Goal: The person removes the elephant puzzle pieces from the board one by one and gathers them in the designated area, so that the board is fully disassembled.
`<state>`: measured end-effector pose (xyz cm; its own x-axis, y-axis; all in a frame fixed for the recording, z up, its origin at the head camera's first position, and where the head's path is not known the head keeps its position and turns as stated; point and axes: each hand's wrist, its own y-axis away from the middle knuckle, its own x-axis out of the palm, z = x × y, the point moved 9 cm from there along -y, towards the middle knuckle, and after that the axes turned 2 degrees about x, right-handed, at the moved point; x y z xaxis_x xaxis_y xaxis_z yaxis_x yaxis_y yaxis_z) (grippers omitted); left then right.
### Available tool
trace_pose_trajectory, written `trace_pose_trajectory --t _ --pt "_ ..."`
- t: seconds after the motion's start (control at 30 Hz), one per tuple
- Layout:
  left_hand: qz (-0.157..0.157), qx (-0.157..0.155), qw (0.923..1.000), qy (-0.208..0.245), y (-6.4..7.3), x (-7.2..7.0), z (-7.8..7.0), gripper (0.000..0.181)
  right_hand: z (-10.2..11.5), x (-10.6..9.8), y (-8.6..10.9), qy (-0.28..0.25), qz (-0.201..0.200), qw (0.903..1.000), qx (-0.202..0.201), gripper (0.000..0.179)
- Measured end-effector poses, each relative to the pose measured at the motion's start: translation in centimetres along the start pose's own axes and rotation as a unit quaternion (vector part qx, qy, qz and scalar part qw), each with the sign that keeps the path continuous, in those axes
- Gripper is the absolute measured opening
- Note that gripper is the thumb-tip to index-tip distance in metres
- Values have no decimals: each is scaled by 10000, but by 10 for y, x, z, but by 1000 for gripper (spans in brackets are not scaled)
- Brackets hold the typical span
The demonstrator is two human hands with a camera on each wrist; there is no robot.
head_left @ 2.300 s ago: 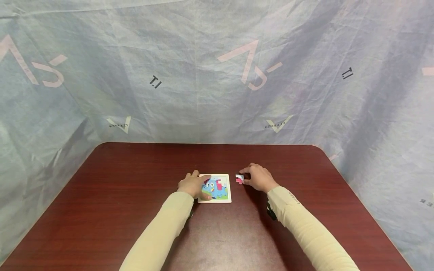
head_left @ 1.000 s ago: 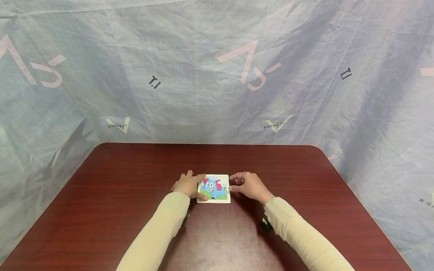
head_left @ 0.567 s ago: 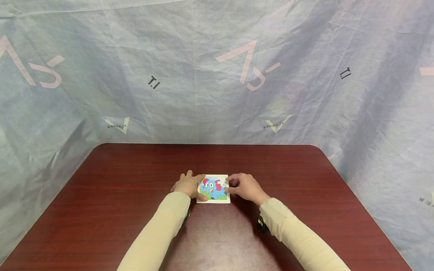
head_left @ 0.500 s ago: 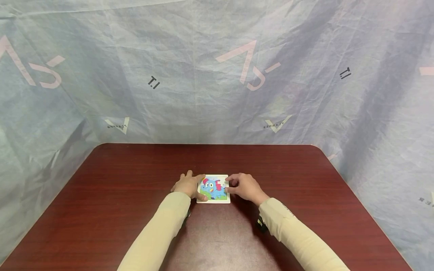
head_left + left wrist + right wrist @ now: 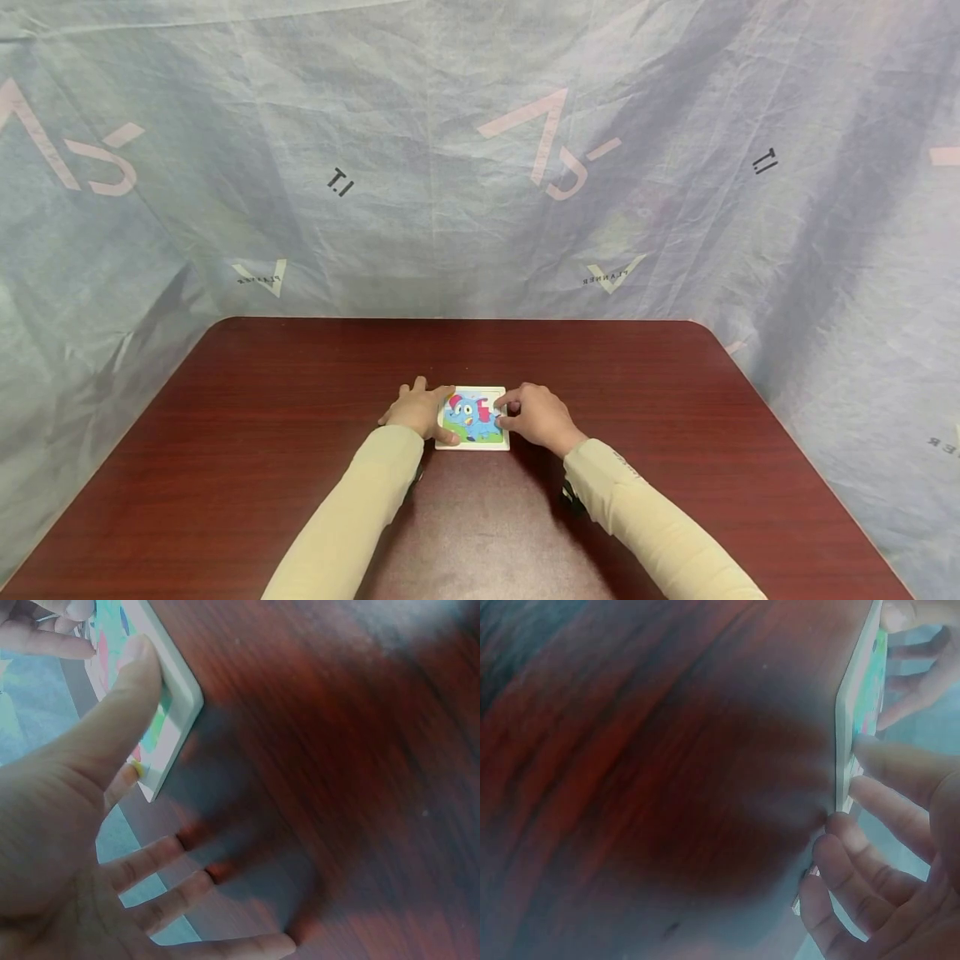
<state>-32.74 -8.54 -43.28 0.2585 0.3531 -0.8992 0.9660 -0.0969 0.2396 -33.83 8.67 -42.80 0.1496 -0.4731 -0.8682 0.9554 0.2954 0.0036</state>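
Observation:
A small framed jigsaw puzzle (image 5: 472,447) with a blue cartoon elephant lies flat on the table; a pale patch shows in its upper right part. My left hand (image 5: 412,410) is spread at its left side, thumb resting on the frame, index finger at the far left corner, other fingers straight on the table. At the right side, the thumb and bent index finger of my right hand (image 5: 543,417) touch the puzzle, tips apart; whether they pinch a piece is unclear. In the right wrist view, a loose puzzle piece (image 5: 796,904) is partly hidden behind the curled outer fingers.
The dark red wooden table (image 5: 315,492) has rounded far corners. A grey printed cloth (image 5: 450,233) hangs behind it and along both sides.
My right hand has come left from beside the loose piece to the puzzle's right part, its fingertips reaching slightly further in. My left hand shifted a little left, then stayed.

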Motion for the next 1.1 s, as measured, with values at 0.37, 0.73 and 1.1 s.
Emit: trace_pose_trajectory --t 0.37,0.73,1.1 --pt "170 -72 9998 -72 -6 6 2 85 0 2 -3 -70 -36 10000 -13 17" --pt "365 -170 9989 -241 -6 6 1 87 1 0 -4 -86 -107 9999 -47 18" --pt "292 -66 9989 -370 -1 2 -3 87 6 -2 -4 -5 -305 9993 -210 20"
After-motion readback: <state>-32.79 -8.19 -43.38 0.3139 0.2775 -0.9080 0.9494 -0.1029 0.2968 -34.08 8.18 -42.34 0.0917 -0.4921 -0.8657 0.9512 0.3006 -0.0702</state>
